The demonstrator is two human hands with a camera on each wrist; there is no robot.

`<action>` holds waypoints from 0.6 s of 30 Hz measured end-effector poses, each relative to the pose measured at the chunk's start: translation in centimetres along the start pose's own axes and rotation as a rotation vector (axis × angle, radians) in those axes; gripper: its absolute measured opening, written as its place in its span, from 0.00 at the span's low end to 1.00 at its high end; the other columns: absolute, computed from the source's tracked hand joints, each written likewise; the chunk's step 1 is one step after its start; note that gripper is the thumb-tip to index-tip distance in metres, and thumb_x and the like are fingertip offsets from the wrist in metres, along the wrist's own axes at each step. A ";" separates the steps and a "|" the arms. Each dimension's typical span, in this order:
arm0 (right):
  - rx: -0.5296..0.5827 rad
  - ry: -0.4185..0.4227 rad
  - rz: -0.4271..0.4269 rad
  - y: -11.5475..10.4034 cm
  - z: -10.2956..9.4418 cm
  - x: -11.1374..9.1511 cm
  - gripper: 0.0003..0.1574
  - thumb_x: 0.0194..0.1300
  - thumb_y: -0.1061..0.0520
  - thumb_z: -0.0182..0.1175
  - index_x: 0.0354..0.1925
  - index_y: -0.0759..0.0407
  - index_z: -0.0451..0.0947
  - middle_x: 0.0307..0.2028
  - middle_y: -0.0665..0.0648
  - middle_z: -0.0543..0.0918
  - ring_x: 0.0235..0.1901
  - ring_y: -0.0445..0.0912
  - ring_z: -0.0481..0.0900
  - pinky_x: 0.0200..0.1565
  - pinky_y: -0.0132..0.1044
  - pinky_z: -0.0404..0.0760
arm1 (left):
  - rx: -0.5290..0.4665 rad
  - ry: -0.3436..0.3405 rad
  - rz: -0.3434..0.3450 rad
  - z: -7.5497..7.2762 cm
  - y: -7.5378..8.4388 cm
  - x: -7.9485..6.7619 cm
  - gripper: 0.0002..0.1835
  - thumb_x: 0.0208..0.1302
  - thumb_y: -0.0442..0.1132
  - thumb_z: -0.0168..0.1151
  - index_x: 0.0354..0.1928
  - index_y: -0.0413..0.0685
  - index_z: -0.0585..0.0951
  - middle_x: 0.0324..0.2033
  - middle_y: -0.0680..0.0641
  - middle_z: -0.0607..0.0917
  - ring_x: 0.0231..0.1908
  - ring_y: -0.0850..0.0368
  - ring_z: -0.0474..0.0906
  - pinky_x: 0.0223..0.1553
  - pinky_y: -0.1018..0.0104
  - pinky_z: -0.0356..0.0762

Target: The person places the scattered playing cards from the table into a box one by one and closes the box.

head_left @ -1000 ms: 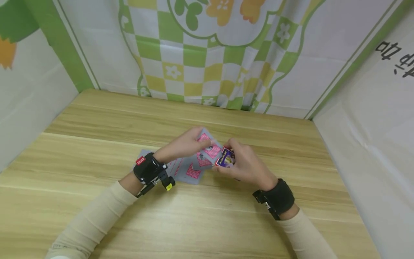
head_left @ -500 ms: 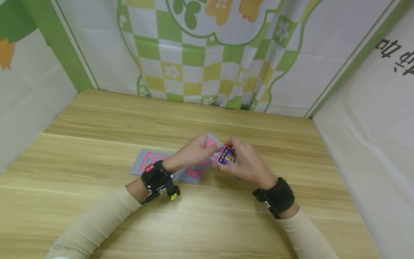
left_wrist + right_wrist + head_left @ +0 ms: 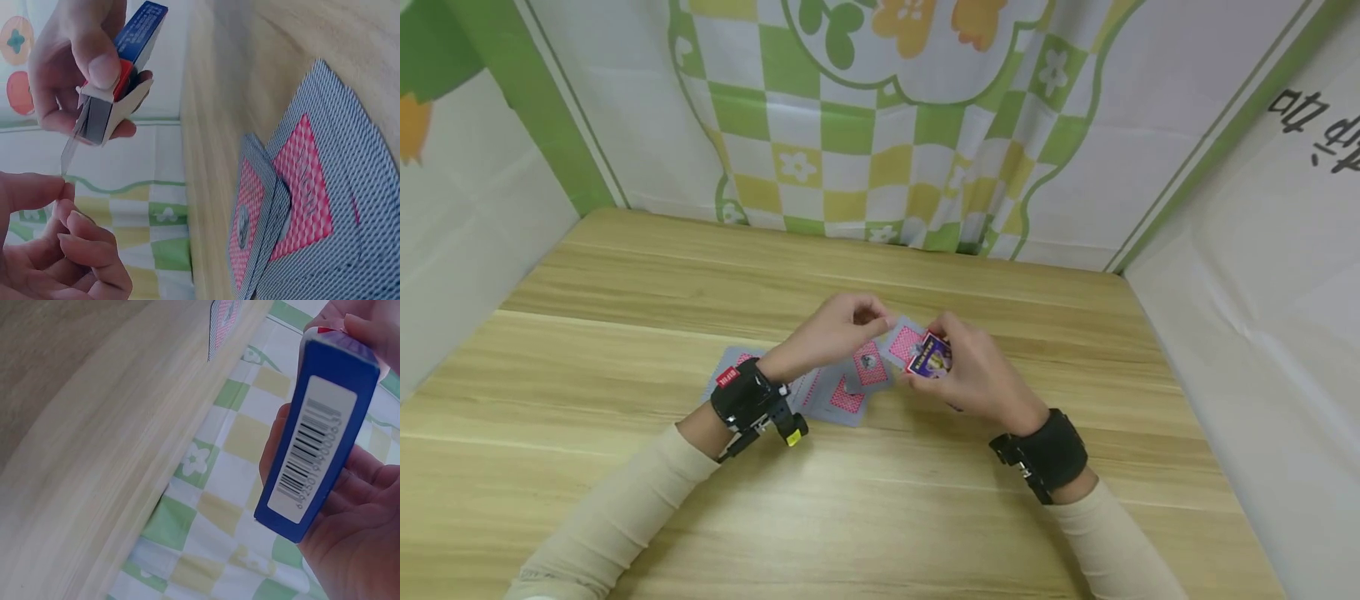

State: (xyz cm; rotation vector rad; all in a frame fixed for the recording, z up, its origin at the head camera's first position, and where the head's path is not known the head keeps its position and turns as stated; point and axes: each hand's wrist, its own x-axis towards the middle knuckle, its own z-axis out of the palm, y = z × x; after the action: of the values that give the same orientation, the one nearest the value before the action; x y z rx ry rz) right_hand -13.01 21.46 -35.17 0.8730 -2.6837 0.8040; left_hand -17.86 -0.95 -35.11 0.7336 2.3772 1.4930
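My right hand [image 3: 985, 379] grips a blue and red playing card box [image 3: 932, 357], its flap end facing my left hand. A playing card [image 3: 902, 340] with a pink-patterned back sticks partly out of that end. At the card's outer end, the thumb and forefinger of my left hand [image 3: 842, 327] pinch it. More cards [image 3: 94, 122] show as a stack inside the box mouth in the left wrist view. Below my left hand, several playing cards [image 3: 847, 398] lie face down and overlapping on the table, partly hidden by the wrist. The right wrist view shows the box's barcode side [image 3: 312, 440].
The light wooden table [image 3: 880, 517] stretches out on all sides of the hands. A green, yellow and white checked curtain [image 3: 880, 142] hangs behind its far edge. White panels [image 3: 1240, 333] stand along the left and right sides.
My left hand first moved right with a card, pushing it toward the box, then drew back left. The card now sits partly in the box. My right hand has hardly moved.
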 end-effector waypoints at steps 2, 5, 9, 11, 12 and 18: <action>0.002 -0.002 -0.010 -0.1 0.1 0.0 0.34 0.45 0.46 0.73 0.43 0.60 0.68 0.31 0.52 0.77 0.25 0.39 0.74 0.21 0.33 0.77 | 0.000 -0.025 0.010 0.3 -0.2 0.1 0.09 0.67 0.45 0.58 0.40 0.48 0.82 0.37 0.45 0.83 0.36 0.53 0.76 0.35 0.58 0.75; 0.013 -0.006 -0.026 -0.2 0.2 0.0 0.34 0.45 0.46 0.73 0.43 0.60 0.68 0.30 0.52 0.77 0.24 0.42 0.75 0.20 0.33 0.78 | 0.013 -0.053 0.048 1.2 -0.4 0.2 0.07 0.66 0.45 0.59 0.36 0.50 0.82 0.33 0.46 0.83 0.32 0.56 0.76 0.32 0.61 0.74; 0.021 -0.010 -0.039 -0.3 0.3 -0.1 0.33 0.45 0.46 0.73 0.43 0.60 0.68 0.29 0.52 0.77 0.23 0.44 0.77 0.18 0.32 0.78 | -0.009 -0.070 0.071 2.3 -0.6 0.2 0.06 0.66 0.43 0.59 0.35 0.50 0.81 0.34 0.42 0.83 0.33 0.54 0.76 0.33 0.61 0.74; 0.015 -0.013 -0.043 -0.3 0.3 -0.1 0.33 0.45 0.46 0.72 0.42 0.59 0.67 0.29 0.52 0.77 0.22 0.43 0.76 0.18 0.32 0.77 | -0.025 -0.075 0.065 2.6 -0.7 0.1 0.06 0.67 0.43 0.58 0.35 0.50 0.80 0.35 0.40 0.83 0.34 0.51 0.76 0.33 0.61 0.73; 0.014 -0.015 -0.044 -0.3 0.3 -0.1 0.33 0.45 0.46 0.72 0.42 0.59 0.67 0.29 0.52 0.77 0.22 0.42 0.76 0.18 0.31 0.77 | -0.026 -0.078 0.058 2.6 -0.7 0.1 0.06 0.67 0.44 0.58 0.36 0.50 0.80 0.35 0.40 0.82 0.35 0.50 0.76 0.33 0.61 0.73; 0.016 -0.026 -0.031 -0.2 0.4 -0.2 0.34 0.46 0.44 0.72 0.43 0.58 0.67 0.29 0.52 0.77 0.22 0.40 0.75 0.17 0.31 0.77 | 0.049 -0.067 0.063 1.9 -1.1 0.4 0.08 0.65 0.48 0.60 0.34 0.52 0.79 0.31 0.48 0.82 0.31 0.56 0.76 0.30 0.62 0.74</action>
State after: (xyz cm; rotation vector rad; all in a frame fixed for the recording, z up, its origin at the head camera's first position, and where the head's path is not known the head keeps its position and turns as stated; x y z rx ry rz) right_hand -12.75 21.19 -35.42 0.9324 -2.6824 0.8146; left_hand -17.61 0.31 -36.93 0.8629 2.3691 1.4160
